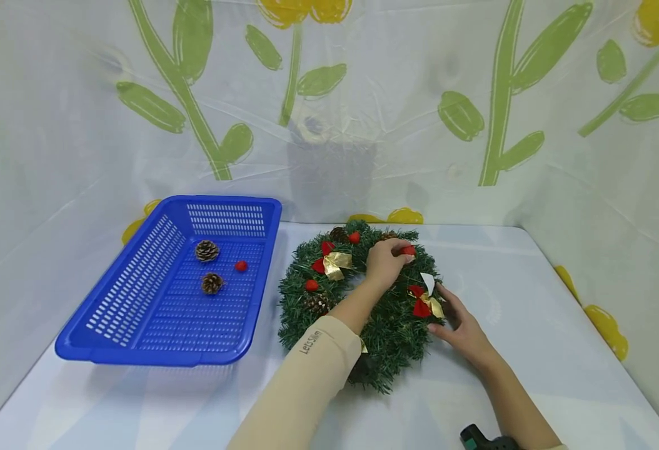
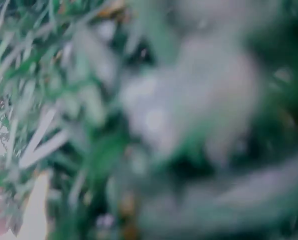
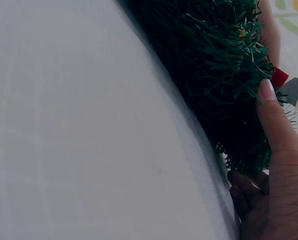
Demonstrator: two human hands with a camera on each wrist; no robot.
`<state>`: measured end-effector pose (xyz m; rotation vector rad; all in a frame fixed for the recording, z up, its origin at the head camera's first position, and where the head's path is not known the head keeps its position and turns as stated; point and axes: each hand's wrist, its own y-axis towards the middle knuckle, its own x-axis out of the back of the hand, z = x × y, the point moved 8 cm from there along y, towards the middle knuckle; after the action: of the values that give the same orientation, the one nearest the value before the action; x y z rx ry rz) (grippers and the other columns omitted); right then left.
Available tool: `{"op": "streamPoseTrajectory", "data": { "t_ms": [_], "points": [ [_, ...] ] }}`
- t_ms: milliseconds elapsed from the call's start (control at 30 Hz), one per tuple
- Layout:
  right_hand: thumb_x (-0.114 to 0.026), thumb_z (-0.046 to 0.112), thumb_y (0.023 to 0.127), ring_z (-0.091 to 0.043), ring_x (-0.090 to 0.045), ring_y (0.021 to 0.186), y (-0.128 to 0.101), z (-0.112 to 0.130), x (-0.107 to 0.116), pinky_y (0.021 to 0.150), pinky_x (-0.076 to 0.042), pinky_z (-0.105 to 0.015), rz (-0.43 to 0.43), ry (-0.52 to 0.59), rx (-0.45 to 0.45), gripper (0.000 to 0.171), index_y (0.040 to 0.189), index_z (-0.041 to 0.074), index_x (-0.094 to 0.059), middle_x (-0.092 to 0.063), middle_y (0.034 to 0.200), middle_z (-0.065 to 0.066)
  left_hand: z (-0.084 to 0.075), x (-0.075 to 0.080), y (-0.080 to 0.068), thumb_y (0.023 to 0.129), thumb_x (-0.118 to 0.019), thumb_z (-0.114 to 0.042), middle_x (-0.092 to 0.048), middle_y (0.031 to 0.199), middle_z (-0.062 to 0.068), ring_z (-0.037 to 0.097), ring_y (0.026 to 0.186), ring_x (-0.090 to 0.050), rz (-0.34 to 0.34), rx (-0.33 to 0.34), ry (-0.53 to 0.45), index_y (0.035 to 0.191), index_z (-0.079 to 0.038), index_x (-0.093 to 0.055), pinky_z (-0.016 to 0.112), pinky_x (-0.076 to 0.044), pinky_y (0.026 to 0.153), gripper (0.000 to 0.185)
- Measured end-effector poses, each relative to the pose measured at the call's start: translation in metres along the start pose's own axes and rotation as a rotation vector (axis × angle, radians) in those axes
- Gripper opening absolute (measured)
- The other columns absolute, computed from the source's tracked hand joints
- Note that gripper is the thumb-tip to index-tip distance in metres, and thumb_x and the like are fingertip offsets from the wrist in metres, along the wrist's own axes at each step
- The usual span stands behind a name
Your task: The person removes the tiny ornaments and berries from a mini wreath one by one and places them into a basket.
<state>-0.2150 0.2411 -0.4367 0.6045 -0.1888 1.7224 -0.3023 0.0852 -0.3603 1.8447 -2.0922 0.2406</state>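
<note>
A green Christmas wreath (image 1: 388, 337) lies on the table, decorated with pine cones (image 1: 317, 303), small red balls (image 1: 311, 285) and red-and-gold bows (image 1: 335, 262). My left hand (image 1: 384, 264) reaches across it and pinches a red ball (image 1: 408, 250) at its upper right. With the thumb on top and the fingers curled beneath, my right hand (image 1: 463, 332) grips the wreath's right edge, as the right wrist view also shows. A red-and-gold bow (image 1: 422, 306) and a white tag (image 1: 427, 283) sit beside that hand. In the left wrist view, only blurred green needles (image 2: 104, 155) fill the picture.
To the left stands a blue plastic basket (image 1: 160, 356), with two pine cones (image 1: 207, 250) and one red ball (image 1: 242, 266) in it. White sheeting with printed flowers (image 1: 324, 187) hangs behind and at the sides of the white table (image 1: 509, 269).
</note>
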Motion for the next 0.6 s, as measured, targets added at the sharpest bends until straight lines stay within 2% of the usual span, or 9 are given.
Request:
{"op": "streamPoseTrajectory", "data": {
  "t_ms": [400, 467, 600],
  "points": [
    [-0.068, 0.005, 0.085, 0.015, -0.039, 0.112, 0.0, 0.0, 0.001, 0.095, -0.026, -0.001, 0.001, 0.018, 0.016, 0.081, 0.151, 0.01, -0.021, -0.024, 0.151, -0.024, -0.014, 0.01, 0.008, 0.089, -0.064, -0.01, -0.067, 0.113, 0.007, 0.019, 0.104, -0.062, 0.078, -0.041, -0.04, 0.118, -0.007, -0.066, 0.023, -0.052, 0.081, 0.029],
    [-0.067, 0.006, 0.086, 0.002, -0.042, 0.12, 0.0, -0.002, 0.001, 0.096, -0.025, -0.001, 0.005, 0.016, 0.002, 0.081, 0.152, 0.012, -0.021, -0.023, 0.152, -0.023, -0.016, 0.012, 0.009, 0.09, -0.064, -0.011, -0.067, 0.114, 0.007, 0.019, 0.105, -0.062, 0.089, -0.05, -0.03, 0.119, -0.007, -0.066, 0.022, -0.052, 0.081, 0.03],
    [-0.067, 0.007, 0.086, -0.003, -0.04, 0.123, 0.0, -0.002, 0.001, 0.096, -0.025, -0.001, 0.013, 0.025, -0.011, 0.081, 0.152, 0.013, -0.02, -0.021, 0.153, -0.023, -0.019, 0.022, 0.011, 0.09, -0.064, -0.012, -0.066, 0.116, 0.006, 0.018, 0.107, -0.061, 0.097, -0.058, -0.015, 0.12, -0.009, -0.066, 0.023, -0.052, 0.081, 0.03]
  ]
}}
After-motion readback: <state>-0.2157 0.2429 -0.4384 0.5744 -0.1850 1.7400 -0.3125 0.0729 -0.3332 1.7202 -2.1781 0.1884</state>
